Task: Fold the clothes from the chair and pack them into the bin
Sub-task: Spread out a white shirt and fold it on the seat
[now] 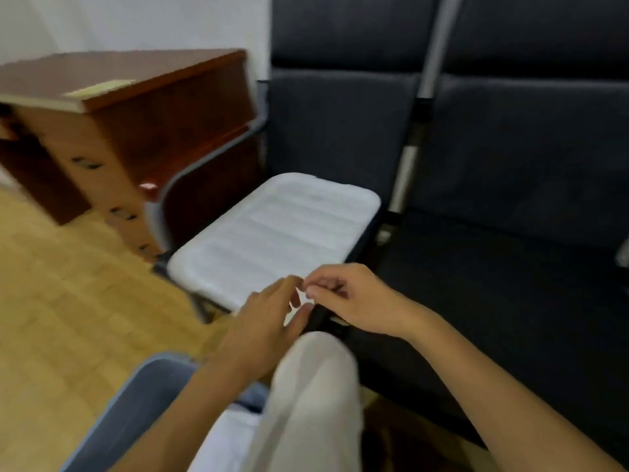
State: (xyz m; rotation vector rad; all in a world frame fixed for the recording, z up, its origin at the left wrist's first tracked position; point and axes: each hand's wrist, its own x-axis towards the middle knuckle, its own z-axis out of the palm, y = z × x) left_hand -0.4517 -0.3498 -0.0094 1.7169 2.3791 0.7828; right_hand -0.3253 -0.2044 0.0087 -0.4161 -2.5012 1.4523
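A white ridged plastic lid or flat bin (pixel 272 229) lies on the seat of the left dark chair (pixel 340 131). My left hand (pixel 269 321) and my right hand (pixel 354 301) meet just in front of its near edge, fingertips touching each other. The left hand's fingers are spread. The right hand's thumb and forefinger are pinched together with nothing visible between them. Below the hands, a white cloth-covered bulge (pixel 316 386) rises in the middle. A blue-grey curved rim (pixel 136 396) with pale cloth (pixel 228 437) beside it shows at the bottom left. The picture is motion-blurred.
A second dark padded chair (pixel 510 199) stands to the right, joined by a metal frame post (pixel 408 165). A reddish wooden desk with drawers (pixel 119 114) stands at the left against the wall. Wood parquet floor (pixel 68 301) lies at the left.
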